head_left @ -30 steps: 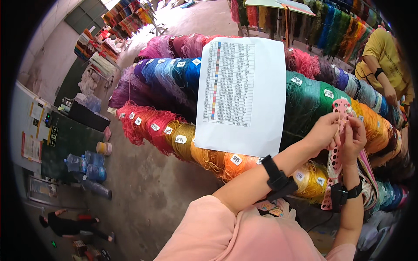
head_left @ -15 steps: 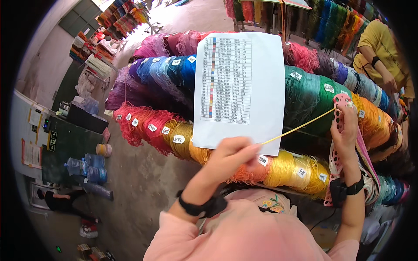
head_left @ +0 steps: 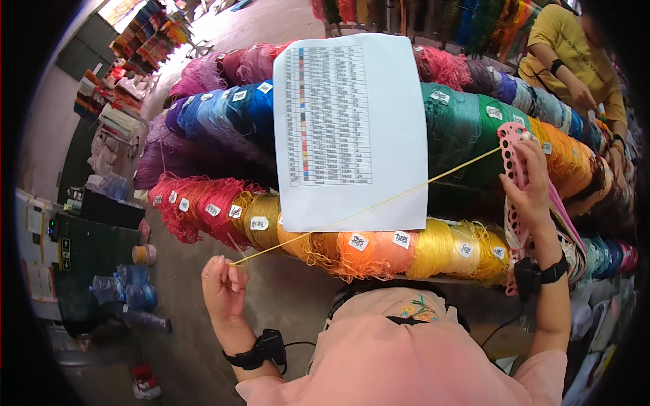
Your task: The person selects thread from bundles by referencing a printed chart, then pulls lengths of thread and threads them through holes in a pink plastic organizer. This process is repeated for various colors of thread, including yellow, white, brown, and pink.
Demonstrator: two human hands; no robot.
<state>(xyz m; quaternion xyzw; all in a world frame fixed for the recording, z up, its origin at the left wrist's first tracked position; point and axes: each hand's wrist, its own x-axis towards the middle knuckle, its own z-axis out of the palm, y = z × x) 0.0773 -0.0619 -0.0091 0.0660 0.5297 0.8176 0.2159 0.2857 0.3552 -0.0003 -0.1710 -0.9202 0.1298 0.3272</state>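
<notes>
1. The left hand (head_left: 223, 284) is low at the left side, closed, and it pinches one end of a yellow thread (head_left: 365, 208) between the fingertips.
2. The thread runs tight and straight, up and to the right, across the lower part of a white printed sheet (head_left: 352, 128), to the right hand (head_left: 531, 189).
3. The right hand is closed around a pink card with round holes (head_left: 512, 169), held upright; the thread ends at this card.
4. The two hands are well apart.
5. Behind the sheet lie rows of thread skeins (head_left: 223, 118) in many colours, with small white tags.
6. At the upper right, a person in a yellow shirt (head_left: 572, 47) touches the skeins.
</notes>
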